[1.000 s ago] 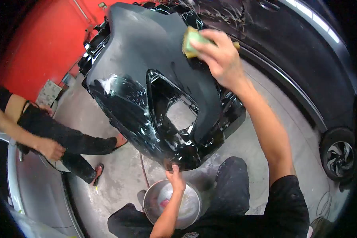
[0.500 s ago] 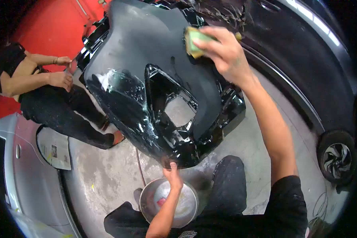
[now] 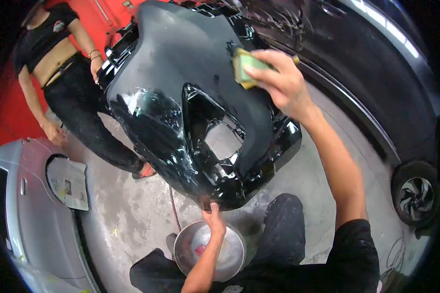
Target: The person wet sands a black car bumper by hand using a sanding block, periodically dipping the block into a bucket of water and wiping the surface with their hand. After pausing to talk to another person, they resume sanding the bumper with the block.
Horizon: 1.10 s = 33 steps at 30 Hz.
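A large black car bumper [image 3: 181, 53] fills the middle of the view, matt grey over its upper part and glossy and wet below, with an opening near its centre. My right hand [image 3: 283, 80] grips a green block [image 3: 248, 67] with yellowish sheet around it, against the bumper's upper right surface. At the bumper's near end, my left hand [image 3: 214, 219] holds the lower edge, thumb on top and the other fingers hidden beneath. Under my left forearm is a round metal bowl [image 3: 237, 244] with liquid and a pinkish-red thing inside.
A co-worker [image 3: 73, 83] in black stands at the left, one hand at the bumper's far edge. A dark car [image 3: 376, 83] with a wheel [image 3: 415, 198] is on the right. A silver car panel [image 3: 32, 180] with newspaper [image 3: 73, 183] lies left. A hose [image 3: 174, 207] crosses the floor.
My right hand and the green block have moved slightly down and right over the bumper. The co-worker has straightened up, with one hand now lowered. My left hand keeps its hold.
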{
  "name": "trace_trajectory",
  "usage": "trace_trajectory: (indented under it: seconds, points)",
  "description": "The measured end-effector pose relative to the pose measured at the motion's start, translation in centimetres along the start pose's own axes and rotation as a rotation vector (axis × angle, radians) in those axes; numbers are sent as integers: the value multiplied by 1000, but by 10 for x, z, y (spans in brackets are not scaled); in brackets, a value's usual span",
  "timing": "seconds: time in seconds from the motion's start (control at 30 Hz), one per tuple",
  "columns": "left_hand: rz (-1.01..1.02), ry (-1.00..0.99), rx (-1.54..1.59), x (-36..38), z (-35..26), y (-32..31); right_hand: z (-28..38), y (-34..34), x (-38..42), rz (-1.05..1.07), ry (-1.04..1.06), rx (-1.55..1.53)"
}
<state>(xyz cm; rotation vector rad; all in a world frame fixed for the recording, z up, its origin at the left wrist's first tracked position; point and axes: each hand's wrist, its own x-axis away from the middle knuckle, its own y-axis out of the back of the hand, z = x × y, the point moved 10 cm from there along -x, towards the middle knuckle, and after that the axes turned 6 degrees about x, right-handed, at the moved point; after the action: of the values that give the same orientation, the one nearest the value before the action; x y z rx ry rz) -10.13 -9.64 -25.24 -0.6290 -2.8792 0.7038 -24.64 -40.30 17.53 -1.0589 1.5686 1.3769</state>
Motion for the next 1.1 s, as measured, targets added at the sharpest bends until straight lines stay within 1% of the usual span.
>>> trace_trajectory:
  seconds: [0.07, 0.13, 0.2, 0.27, 0.3, 0.37, 0.47, 0.5, 0.57, 0.63, 0.7, 0.77, 0.8, 0.87, 0.93, 0.97, 1.0, 1.07, 1.1]
  points:
    - [4, 17, -91, 5, -6, -4, 2, -4, -3, 13, -21, -27]
    - [17, 34, -118, 0, 12, 14, -4, -5, -26, 3, 22, 50]
    - [32, 37, -135, -2, 18, 13, -8, -10, -45, -24, 30, 60]
    - [20, 49, -12, 0, 13, 12, -5, -7, -24, -12, 6, 64]
    - [20, 48, -5, -1, 13, 10, -1, -2, -5, 1, -5, 53]
    - [-19, 58, -8, 1, 19, 15, 2, -2, -1, 13, -10, 24]
    - [-19, 102, -16, 4, 22, 17, -10, -12, -46, -15, 21, 55]
    - [-18, 97, -20, 3, 20, 14, -10, -13, -49, -33, 26, 31]
    - [-22, 22, -58, 2, 8, 9, -5, -9, -21, -30, -9, 20]
    - [-3, 23, -9, 1, 9, 7, 7, 1, 2, 21, -25, 38]
    - [14, 27, 26, 1, 14, 11, 3, -5, -14, 7, 27, 45]
    - [-8, 38, -87, 1, 20, 18, -5, -8, -37, -33, 50, 90]
    - [-4, 36, -90, 2, 17, 9, -8, -12, -47, -49, 64, 81]
    - [-35, 23, 107, 5, 1, -5, -9, -13, -34, 10, 9, 96]
    - [-10, 20, 62, 3, 4, 3, -2, -4, -2, 22, -5, -13]
    - [10, 18, 20, 1, 7, 5, 1, -3, 9, 39, -16, 30]
    - [1, 20, 28, 1, 11, 6, 1, -8, -1, 47, -9, 23]
    - [-14, 87, -10, 3, 20, 13, -2, -8, -24, -22, 47, 60]
    - [-11, 90, -17, 7, 17, 8, -7, -14, -38, -17, 47, 119]
